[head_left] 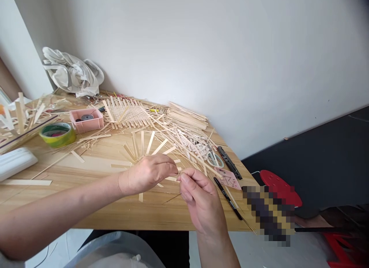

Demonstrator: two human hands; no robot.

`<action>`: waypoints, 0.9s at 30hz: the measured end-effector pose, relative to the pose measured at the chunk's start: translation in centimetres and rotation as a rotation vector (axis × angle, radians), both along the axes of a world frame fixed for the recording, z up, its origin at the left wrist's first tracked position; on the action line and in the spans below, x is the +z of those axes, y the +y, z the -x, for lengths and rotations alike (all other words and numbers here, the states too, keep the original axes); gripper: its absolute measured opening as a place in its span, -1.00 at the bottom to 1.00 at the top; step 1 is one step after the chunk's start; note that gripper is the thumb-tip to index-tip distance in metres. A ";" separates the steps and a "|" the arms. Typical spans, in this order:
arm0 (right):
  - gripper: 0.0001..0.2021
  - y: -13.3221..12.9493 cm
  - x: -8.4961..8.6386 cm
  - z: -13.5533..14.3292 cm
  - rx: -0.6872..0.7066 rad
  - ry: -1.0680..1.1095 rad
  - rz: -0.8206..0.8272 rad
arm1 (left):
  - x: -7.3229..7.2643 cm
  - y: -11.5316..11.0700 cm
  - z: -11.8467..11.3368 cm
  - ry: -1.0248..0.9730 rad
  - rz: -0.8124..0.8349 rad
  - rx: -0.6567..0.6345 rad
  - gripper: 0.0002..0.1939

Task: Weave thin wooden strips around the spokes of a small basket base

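Note:
My left hand (150, 172) and my right hand (201, 195) meet over the table, fingertips almost touching. Each has its thumb and fingers pinched on a thin bamboo strand (172, 199), most of which the fingers hide. A tail of it slants down to the left from under my right hand. Behind and beneath my left hand lies a fan of flat bamboo strips (150, 143), spread outward like spokes. The centre of this fan is covered by my left hand and wrist.
A woven bamboo mat (127, 112), a strip bundle (187, 117), a pink box (87, 124) and tape (57, 135) lie farther back. To the right are scissors (215, 159), a black cutter (230, 162), a pink card (227, 178) and a black pen (228, 198) by the table edge.

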State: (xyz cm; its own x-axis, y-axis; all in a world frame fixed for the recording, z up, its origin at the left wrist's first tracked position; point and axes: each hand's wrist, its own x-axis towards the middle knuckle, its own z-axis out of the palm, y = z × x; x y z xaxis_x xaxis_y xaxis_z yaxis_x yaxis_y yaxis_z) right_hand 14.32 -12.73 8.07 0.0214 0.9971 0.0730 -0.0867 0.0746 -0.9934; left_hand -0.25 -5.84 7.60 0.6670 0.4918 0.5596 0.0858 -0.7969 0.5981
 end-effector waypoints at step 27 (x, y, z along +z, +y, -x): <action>-0.76 0.4 0.8 -0.4 0.006 -0.433 -0.098 | 0.7 0.7 0.2 0.066 -0.030 0.009 -0.83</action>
